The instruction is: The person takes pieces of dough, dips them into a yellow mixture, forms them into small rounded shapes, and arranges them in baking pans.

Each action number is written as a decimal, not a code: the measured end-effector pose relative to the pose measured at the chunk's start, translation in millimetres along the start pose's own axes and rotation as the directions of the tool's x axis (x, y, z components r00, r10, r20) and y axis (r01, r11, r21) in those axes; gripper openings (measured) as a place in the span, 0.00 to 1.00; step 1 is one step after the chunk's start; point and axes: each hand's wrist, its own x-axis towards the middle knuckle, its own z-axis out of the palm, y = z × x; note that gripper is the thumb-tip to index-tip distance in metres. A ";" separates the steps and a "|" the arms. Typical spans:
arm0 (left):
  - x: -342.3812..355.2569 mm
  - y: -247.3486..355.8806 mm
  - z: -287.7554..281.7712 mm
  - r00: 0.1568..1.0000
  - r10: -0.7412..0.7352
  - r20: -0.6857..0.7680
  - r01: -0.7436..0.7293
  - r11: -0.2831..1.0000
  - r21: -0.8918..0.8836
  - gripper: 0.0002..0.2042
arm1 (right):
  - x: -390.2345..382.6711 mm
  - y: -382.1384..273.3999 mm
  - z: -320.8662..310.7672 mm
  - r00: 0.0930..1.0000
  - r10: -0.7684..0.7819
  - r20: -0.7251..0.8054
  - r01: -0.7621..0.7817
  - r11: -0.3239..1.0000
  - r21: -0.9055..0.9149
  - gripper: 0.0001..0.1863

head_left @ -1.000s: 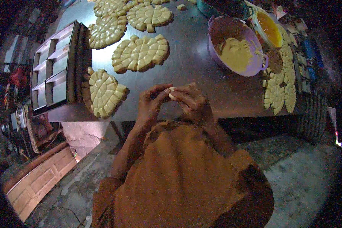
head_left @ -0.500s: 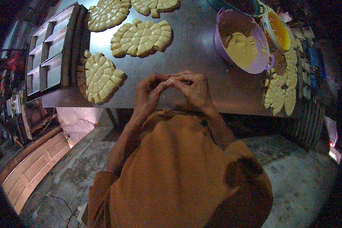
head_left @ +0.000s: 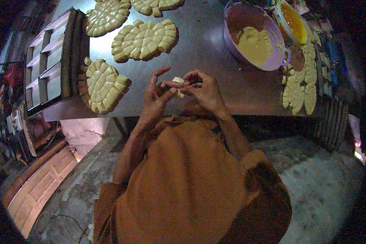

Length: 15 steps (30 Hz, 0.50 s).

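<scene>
Head view, looking down past an orange garment (head_left: 191, 183) to a metal worktop (head_left: 207, 53); both hands meet just above its near edge. Left hand (head_left: 156, 95): thumb and lower fingers closed against a small pale dough piece (head_left: 178, 86); its index finger stands up free. Right hand (head_left: 205, 89): fingers curled, fingertips pinching the same dough piece from the other side; the two hands touch at the dough. The dough piece sits between the fingertips, held in the air, not resting on the worktop; its shape is mostly hidden by fingers.

On the worktop, left of the hands: a scored, scalloped dough round (head_left: 103, 85) near the front edge; a second scored round (head_left: 144, 39) behind it, well apart from the hands; more rounds at the far edge, partly cut off. Left edge: a rack of rectangular metal moulds (head_left: 49, 65), just beside the nearest round.

Right, far side: a purple bowl (head_left: 236, 44) holding pale yellow filling (head_left: 256, 42); just beside it a container of orange liquid (head_left: 293, 22). Right edge: a row of small pale shaped pieces (head_left: 299, 87). Concrete floor (head_left: 321, 179) below.
</scene>
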 end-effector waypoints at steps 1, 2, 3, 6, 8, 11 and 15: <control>-0.4 -1.4 -0.6 0.999 -0.031 0.005 0.031 0.998 -0.054 0.31 | -0.9 4.3 2.4 1.000 0.003 0.008 -0.003 1.000 0.013 0.13; -1.0 -2.9 -0.8 0.998 -0.057 0.012 0.058 0.993 -0.107 0.33 | -2.2 8.8 4.3 1.000 0.002 0.017 -0.002 1.000 0.025 0.14; 0.0 -9.1 -3.1 0.999 -0.035 0.034 0.040 0.986 -0.160 0.34 | -3.7 12.1 5.4 1.000 0.000 0.025 -0.001 0.999 0.036 0.15; 2.1 -31.1 -11.8 0.999 0.013 0.053 0.002 0.961 -0.276 0.38 | -15.7 17.4 7.7 0.995 -0.070 0.064 0.077 0.991 -0.106 0.17; -0.7 -36.7 -13.4 1.000 0.011 0.018 -0.005 0.956 -0.294 0.39 | -22.8 17.9 8.2 0.995 -0.023 0.098 0.048 0.966 -0.254 0.19; -2.4 -47.1 -31.9 0.978 0.141 -0.152 -0.151 0.987 -0.057 0.31 | -26.5 40.8 13.1 0.984 -0.064 0.165 0.121 0.923 -0.365 0.20; 3.2 -17.5 -99.5 0.853 0.266 -0.449 -0.183 0.958 0.221 0.14 | -25.6 74.4 23.8 0.811 -0.544 0.212 0.530 0.532 -0.660 0.21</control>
